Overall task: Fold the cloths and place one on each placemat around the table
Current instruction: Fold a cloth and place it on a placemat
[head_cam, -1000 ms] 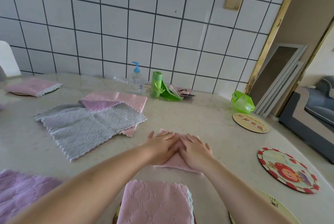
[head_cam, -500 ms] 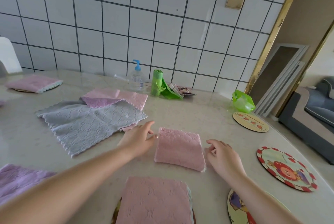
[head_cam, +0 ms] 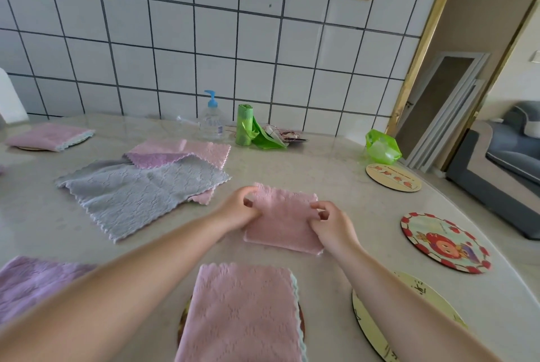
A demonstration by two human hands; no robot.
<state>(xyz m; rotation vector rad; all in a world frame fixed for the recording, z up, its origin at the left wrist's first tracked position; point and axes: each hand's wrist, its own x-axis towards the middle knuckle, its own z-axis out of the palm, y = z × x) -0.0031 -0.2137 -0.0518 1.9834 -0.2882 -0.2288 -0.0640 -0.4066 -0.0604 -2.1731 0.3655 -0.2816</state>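
A folded pink cloth (head_cam: 285, 222) lies on the marble table (head_cam: 336, 186) in front of me. My left hand (head_cam: 238, 211) pinches its far left edge and my right hand (head_cam: 331, 222) pinches its right edge. Nearer to me another folded pink cloth (head_cam: 242, 315) covers a round placemat (head_cam: 184, 322). A bare yellow placemat (head_cam: 403, 317) is at the lower right, a red-rimmed placemat (head_cam: 445, 241) further right, and a tan placemat (head_cam: 393, 177) beyond it. Unfolded grey (head_cam: 140, 192) and pink cloths (head_cam: 181, 152) lie to the left.
A folded pink cloth (head_cam: 49, 136) rests on a placemat at the far left, and a purple cloth (head_cam: 32, 282) lies at the lower left. A sanitiser bottle (head_cam: 211, 121), a green bag roll (head_cam: 244, 124) and a green plastic bag (head_cam: 381, 148) stand near the tiled wall.
My hands pressed together on the pink cloth, then spread apart to its sides. Now both have closed on its left and right edges.
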